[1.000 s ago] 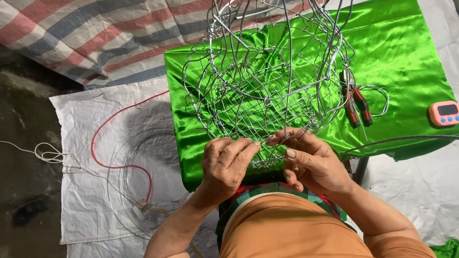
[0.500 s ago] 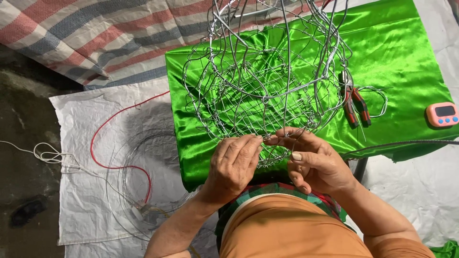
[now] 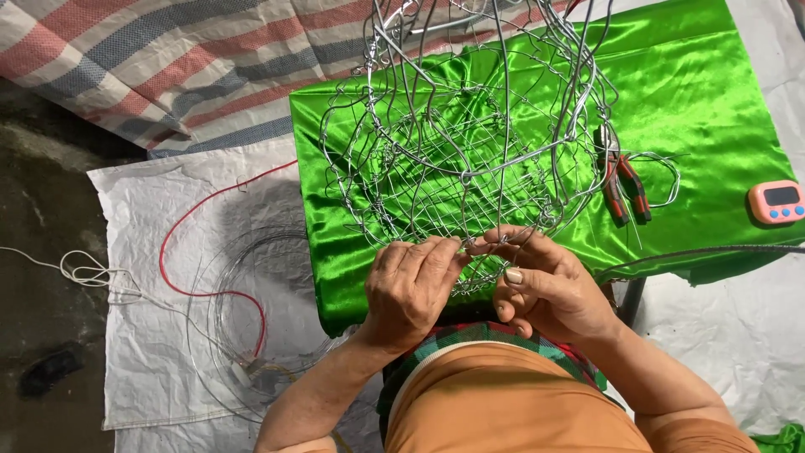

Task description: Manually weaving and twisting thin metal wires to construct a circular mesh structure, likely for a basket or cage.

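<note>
Step in hand: twisting or tying thin wire at the near rim of the wire frame point(image 3: 470, 159), judged from both hands meeting on one spot there.
Left hand point(image 3: 411, 289): curled, fingertips closed onto the frame's lower edge, pinching a strand; back of hand toward the camera, so exact contact hidden.
Right hand point(image 3: 545, 289): fingers bent, thumb and forefinger pinched on wire just beside the left fingertips; remaining fingers loosely folded, holding nothing else visible.
Next move, as a judgement: called for a steady pinch with one hand while the other turned the strand tight, without bending neighbouring loops.
Wire frame, look: silvery, open, basket-like cage of thick hoops and ribs with finer mesh woven inside; upright, top cut off by the picture edge.
Wire frame, place: resting on the green satin cloth point(image 3: 713, 92), near edge overhanging toward the lap.
Pliers point(image 3: 625, 180): red-handled, lying on the cloth right of the frame, untouched.
Pink timer point(image 3: 776, 203): at the cloth's right edge, well apart.
Floor side: white sack sheet point(image 3: 142, 218) with a coil of wire point(image 3: 218, 335) and red cord point(image 3: 201, 210).
</note>
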